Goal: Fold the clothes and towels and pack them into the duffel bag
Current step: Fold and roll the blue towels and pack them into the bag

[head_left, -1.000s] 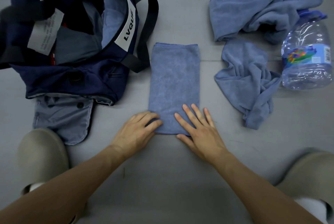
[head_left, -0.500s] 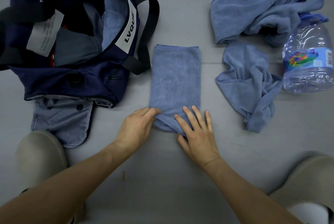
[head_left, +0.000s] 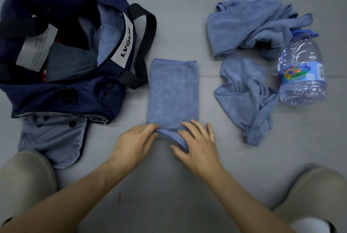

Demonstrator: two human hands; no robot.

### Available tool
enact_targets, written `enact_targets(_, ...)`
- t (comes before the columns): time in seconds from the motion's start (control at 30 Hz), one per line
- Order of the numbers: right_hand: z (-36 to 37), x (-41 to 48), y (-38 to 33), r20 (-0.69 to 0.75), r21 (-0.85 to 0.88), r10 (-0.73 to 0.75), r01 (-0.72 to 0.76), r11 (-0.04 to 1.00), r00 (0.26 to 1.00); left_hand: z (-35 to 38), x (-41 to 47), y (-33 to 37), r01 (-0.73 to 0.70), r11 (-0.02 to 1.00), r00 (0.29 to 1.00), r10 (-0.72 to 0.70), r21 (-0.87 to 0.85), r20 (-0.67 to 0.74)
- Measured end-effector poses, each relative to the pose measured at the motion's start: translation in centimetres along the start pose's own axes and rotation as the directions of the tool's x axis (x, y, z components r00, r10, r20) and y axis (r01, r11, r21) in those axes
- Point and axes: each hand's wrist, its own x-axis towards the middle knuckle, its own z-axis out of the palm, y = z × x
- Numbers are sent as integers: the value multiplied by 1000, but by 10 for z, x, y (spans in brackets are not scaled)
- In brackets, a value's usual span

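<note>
Though perhaps mid-pinch, hands on towel hem.

duffel bag: left of the folded towel
garment: partly under the bag, near side
loose towels: right of the folded towel
bottle: far right, touching loose towels

Both my bare forearms reach forward from the bottom of the view and angle inward toward each other. My left grip is palm down with its fingers curled, the fingertips pinching the near left corner of the towel. My right grip sits just beside it, fingers spread over the raised near edge, thumb tucked beneath.
</note>
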Motion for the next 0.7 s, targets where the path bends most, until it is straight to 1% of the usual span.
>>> enact_targets(0.07, -2, 0, 0, 1, -28, -27, 27, 999, 1000, -3, 7, -1, 52, 998, 998, -51, -25, 32)
enact_targets(0.1, -4, 1, 0, -26, 1, -19, 19, 1000, 999, -4, 10, -2, 84, 995, 995, -82, -43, 55)
enact_targets(0.13, -10, 3, -3, -58, 60, 19, -15, 998, 998, -5, 12, -4, 121, 990, 990, -115, -67, 76)
enact_targets(0.2, -22, 11, -4, -100, 181, 171, -151, 972, 980, -4, 16, -8, 209, 968, 975, -195, -138, 109)
enact_targets(0.23, -27, 16, -2, -70, 208, 238, -219, 953, 969, -3, 18, -10, 250, 953, 965, -232, -168, 122)
enact_targets(0.27, -31, 20, -1, -15, 208, 276, -267, 941, 961, -3, 18, -12, 278, 942, 957, -257, -188, 132)
enact_targets(0.3, -33, 23, 1, 33, 197, 278, -279, 940, 960, -3, 19, -14, 292, 935, 954, -269, -200, 134)
enact_targets(0.33, -33, 25, 1, 49, 173, 268, -272, 946, 962, -3, 19, -15, 301, 931, 951, -278, -205, 135)
enact_targets(0.43, -25, 26, 0, -22, 155, 256, -250, 956, 966, -2, 20, -9, 343, 911, 939, -328, -229, 104)
enact_targets(0.5, -20, 24, -4, -90, 186, 272, -252, 950, 958, -3, 19, -5, 330, 907, 944, -324, -259, 69)
enact_targets(0.6, -19, 16, -5, -156, 241, 288, -246, 939, 945, -5, 14, -7, 261, 927, 965, -253, -270, 63)
enact_targets(0.7, -17, 13, -2, -143, 241, 271, -232, 942, 952, -3, 11, -12, 257, 937, 966, -248, -235, 67)
